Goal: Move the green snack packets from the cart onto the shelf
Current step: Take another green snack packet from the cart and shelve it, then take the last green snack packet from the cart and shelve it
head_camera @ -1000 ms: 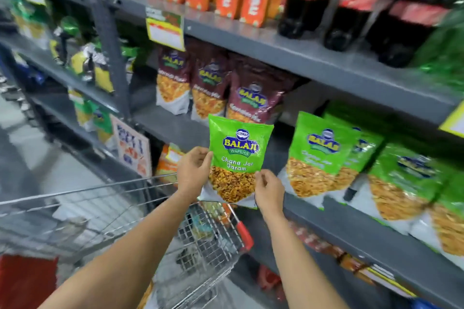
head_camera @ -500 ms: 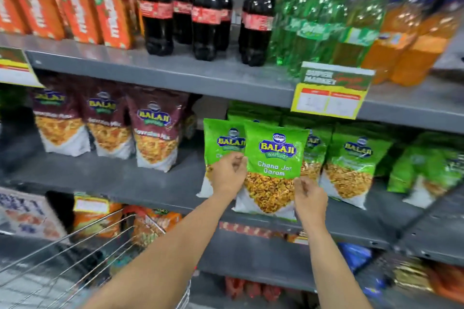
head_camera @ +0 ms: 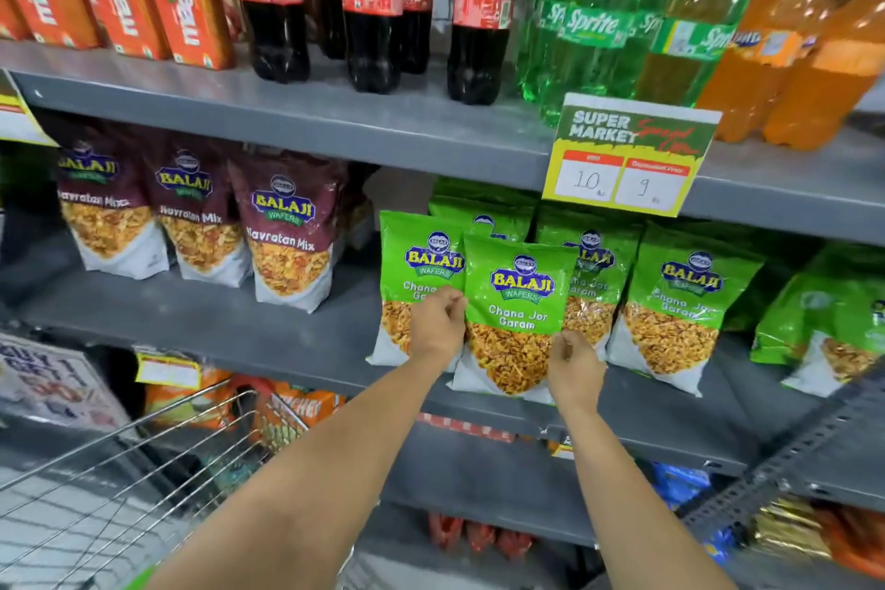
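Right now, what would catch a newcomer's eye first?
The green snack packet, held at centre by the left hand and right hand at the middle shelf. Next, the yellow price sign on the shelf above, under green Sprite bottles.

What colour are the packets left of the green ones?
Maroon Navratan Mix packets, white at the base; head view.

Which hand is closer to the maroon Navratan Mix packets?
Left. The left hand is nearest the Navratan Mix packets; the right hand is across the Chana Jor Garam packet.
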Demonstrator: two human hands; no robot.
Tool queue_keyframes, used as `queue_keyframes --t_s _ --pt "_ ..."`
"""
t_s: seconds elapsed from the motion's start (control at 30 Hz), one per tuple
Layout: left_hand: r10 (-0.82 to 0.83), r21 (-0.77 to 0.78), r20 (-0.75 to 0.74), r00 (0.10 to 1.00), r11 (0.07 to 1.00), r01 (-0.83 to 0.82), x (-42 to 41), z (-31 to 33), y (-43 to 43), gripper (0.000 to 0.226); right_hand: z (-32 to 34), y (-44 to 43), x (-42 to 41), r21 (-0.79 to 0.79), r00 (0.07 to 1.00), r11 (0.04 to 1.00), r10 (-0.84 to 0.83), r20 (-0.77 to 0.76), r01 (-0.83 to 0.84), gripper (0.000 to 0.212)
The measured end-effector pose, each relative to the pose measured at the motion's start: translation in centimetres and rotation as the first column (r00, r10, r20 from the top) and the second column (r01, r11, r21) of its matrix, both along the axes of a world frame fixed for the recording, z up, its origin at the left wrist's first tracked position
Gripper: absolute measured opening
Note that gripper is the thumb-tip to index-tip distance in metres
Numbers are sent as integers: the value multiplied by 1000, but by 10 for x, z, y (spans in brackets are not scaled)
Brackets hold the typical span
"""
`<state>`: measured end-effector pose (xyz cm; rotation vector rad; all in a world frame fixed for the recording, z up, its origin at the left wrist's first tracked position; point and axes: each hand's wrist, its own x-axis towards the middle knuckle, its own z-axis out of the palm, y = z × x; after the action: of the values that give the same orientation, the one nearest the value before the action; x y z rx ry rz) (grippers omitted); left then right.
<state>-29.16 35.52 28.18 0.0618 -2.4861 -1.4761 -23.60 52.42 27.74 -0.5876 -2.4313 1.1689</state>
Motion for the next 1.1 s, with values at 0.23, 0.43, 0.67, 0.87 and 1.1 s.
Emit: queue_keyframes --t_s 0.23,0.43,0.67,0.87,1.1 --pt "78 51 -65 995 996 -75 28 4 -50 11 8 -37 14 311 992 942 -115 -49 124 49" --pt "342 -142 -105 934 924 -354 95 -17 -173 38 -4 -145 20 538 977 829 207 -43 -152 58" --pt "678 -328 129 724 718 -614 215 -82 -315 59 -50 -304 56 532 720 568 684 119 -628 46" --pt "740 -360 372 560 671 -648 294 -165 -371 62 -121 -391 84 378 509 378 786 352 -845 46" --pt "715 -375 621 321 631 -679 326 -272 -389 77 -239 -441 112 243 337 235 698 631 -941 36"
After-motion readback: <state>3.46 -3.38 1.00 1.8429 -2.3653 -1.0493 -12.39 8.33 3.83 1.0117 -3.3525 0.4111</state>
